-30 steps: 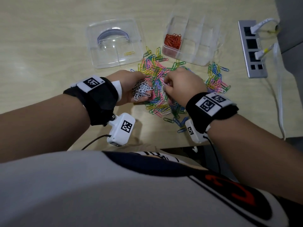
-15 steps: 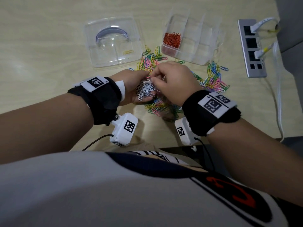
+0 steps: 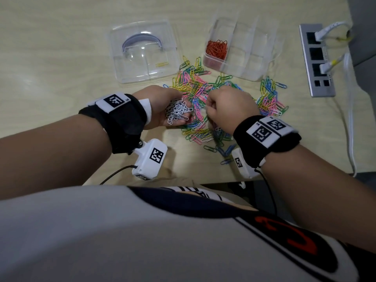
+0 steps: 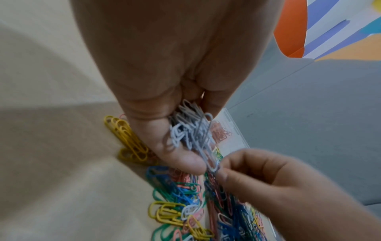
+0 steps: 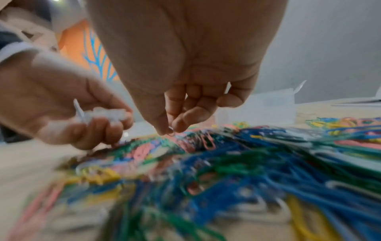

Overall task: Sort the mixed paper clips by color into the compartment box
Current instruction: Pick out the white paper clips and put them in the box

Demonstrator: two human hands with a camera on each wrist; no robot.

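- A bunch of white plastic-coated wire paper clips [image 3: 177, 112] was held cupped in the left hand [image 3: 162, 107], fingers [image 4: 181, 156] curled round it; judged a holding store, so that one colour could be gathered before a trip to the box.
- The right hand [image 3: 227, 107] was kept just beside the left, over the mixed heap of coloured paper clips [image 3: 203, 110] on the pale wooden counter [image 3: 61, 58]; thumb and forefinger [image 5: 181, 122] were pinched together at a clip tip, colour not clear through blur.
- In the left wrist view a single white clip [image 4: 208, 151] was seen hanging out of the bunch, long axis roughly along the left fingers, its far end touching the right fingertips.
- The remaining white clips lay tangled, no common direction.
- The clear plastic compartment box [image 3: 248, 53] was set beyond the heap, within reach; orange clips [image 3: 216, 48] filled its near-left compartment, others looked empty.
- The clear lid [image 3: 142, 51] lay left of the box, one yellow clip [image 3: 161, 64] on it.
- Sorting was judged early.
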